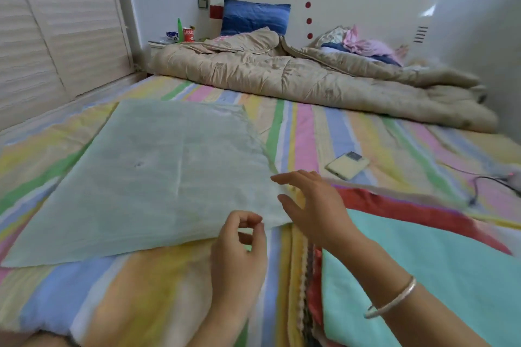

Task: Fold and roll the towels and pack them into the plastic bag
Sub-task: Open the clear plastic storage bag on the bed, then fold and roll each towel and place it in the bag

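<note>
Striped bedsheet [141, 290] covers the bed. Nearest, the left hand [239, 251] curls its fingers at the near edge of the flat pale green towel [155, 177]; I cannot tell whether it pinches the cloth. The right hand [313, 205], with a bracelet [392, 301] on its wrist, hovers with fingers spread over the towel's right corner. Just right, a teal towel [437, 276] lies on a red towel [394, 205]. Beyond are a phone [348, 163], a beige quilt [282, 76] and a blue pillow [255, 15].
</note>
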A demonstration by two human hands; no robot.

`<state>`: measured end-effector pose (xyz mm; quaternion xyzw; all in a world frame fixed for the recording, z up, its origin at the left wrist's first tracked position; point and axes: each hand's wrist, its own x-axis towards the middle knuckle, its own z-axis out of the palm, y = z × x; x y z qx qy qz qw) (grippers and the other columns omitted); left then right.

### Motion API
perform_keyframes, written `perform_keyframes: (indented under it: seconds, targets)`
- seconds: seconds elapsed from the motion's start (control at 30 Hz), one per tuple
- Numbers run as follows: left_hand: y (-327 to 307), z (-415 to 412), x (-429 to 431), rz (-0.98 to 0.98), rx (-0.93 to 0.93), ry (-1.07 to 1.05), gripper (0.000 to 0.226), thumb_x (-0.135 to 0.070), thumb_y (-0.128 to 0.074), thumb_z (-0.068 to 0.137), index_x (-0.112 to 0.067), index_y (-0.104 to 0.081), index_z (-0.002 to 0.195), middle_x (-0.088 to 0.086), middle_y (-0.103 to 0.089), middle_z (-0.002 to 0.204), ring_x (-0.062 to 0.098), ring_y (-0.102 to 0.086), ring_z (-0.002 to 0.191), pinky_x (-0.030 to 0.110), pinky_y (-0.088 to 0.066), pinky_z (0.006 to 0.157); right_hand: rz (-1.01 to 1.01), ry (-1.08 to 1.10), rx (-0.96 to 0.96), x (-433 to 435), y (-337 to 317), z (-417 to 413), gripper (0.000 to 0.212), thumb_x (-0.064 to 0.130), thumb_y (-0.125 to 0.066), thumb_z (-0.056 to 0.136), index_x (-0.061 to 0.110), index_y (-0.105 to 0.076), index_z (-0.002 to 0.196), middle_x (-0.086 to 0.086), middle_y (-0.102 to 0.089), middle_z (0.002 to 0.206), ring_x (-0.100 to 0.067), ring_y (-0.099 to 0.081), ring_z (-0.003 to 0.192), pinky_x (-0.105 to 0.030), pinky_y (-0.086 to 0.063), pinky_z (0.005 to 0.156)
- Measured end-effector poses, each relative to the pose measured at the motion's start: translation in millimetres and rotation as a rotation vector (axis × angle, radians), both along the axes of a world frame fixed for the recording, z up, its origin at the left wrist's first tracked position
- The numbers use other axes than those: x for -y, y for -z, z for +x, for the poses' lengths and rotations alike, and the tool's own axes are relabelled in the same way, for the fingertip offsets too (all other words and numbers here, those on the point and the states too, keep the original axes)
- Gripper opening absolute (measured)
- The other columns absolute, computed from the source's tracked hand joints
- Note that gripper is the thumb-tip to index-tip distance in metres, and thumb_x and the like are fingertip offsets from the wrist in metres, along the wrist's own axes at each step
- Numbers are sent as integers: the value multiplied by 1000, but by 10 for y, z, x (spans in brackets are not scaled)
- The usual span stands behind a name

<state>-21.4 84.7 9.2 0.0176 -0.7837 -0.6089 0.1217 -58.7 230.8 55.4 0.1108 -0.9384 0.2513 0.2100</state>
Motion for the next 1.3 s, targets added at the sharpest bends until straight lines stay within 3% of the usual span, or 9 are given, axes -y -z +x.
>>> perform_keyframes:
  seconds: [0.23,0.37,0.5,0.67,0.87,1.07,1.17,1.23,1.3]
  targets:
    - [-267,122,-1204,-330,-283,427,8,-25,-64,86,-32,-59,89,-19,-63,88,-2,-59,81,24,-47,72,-92,496,-36,-1655,97,1197,22,15,-67,83,30,-67,99,21,-64,86,-6,-60,82,-28,-49,70]
    - [-314,206,-1917,-574,-414,701,37,-38,-49,85,-26,-60,119,-9,-60,122,12,-52,116,27,-36,99,-67,831,163,-2442,260,1570,24,25,-63,87,29,-62,111,8,-63,106,-13,-57,93,-31,-45,73]
    - [17,340,-2282,-1030,-314,845,70,-60,-21,92,-31,-10,154,-3,-4,163,18,0,150,43,4,121,-82,995,430,-2862,407,1790,37,39,-50,93,25,-53,127,-1,-55,128,-21,-52,115,-38,-47,89]
    - [296,406,-2281,-1188,-337,790,86,-63,15,75,-30,10,153,-4,18,161,18,21,147,50,10,118,19,1126,536,-2928,465,1849,54,54,-40,92,21,-42,135,-5,-47,134,-27,-40,125,-41,-39,96]
    - [338,404,-2300,-1185,-356,756,84,-64,14,77,-30,9,154,-5,17,161,17,20,147,49,9,118,40,1225,634,-2912,420,1793,71,67,-46,82,21,-35,136,-8,-44,132,-29,-39,123,-42,-38,94]
    - [348,367,-2286,-1068,-401,761,81,-68,-3,81,-33,-13,154,-10,-1,160,13,3,150,43,5,119,88,1212,596,-2729,166,1756,48,24,-50,87,24,-36,132,-10,-39,121,-30,-46,110,-37,-40,81]
    - [202,346,-2221,-612,-241,798,63,-61,-34,84,-33,-48,138,-17,-41,146,8,-31,141,33,-15,120,12,1111,568,-2571,-84,1743,56,8,-46,84,25,-29,135,-9,-49,119,-32,-54,102,-35,-39,74]
    - [104,329,-2107,-305,-143,678,23,-33,-60,89,-28,-67,111,-16,-66,116,5,-58,114,29,-41,105,-72,966,522,-2391,-265,1668,56,7,-47,83,26,-31,134,-9,-55,118,-33,-55,103,-35,-42,77]
    - [-37,279,-1959,-193,8,574,13,-16,-61,91,-26,-69,94,-13,-72,97,3,-65,94,27,-51,88,-176,762,468,-2128,-402,1547,51,10,-53,86,27,-37,131,-8,-57,117,-30,-57,104,-35,-46,81]
